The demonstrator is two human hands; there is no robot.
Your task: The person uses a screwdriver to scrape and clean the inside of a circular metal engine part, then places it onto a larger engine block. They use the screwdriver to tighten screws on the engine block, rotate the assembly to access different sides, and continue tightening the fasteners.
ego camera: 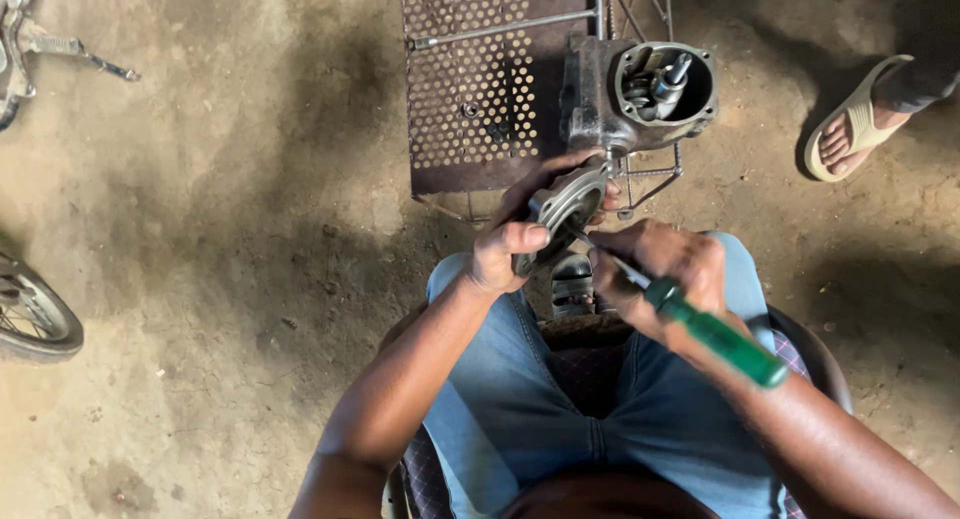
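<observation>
My left hand (520, 234) grips a round grey metal cover plate (565, 207), held tilted above my knees. In my right hand (660, 269) is a screwdriver with a green handle (720, 337), its thin shaft pointing at the plate's face. A grey metal engine housing (640, 94) with an open round mouth and parts inside stands just beyond the plate on a metal stand.
A rusty perforated metal sheet (470, 89) lies on the dirt floor left of the housing. Another person's foot in a sandal (855, 129) is at the upper right. A wheel (35, 314) shows at the left edge, metal tool parts (60, 44) at top left.
</observation>
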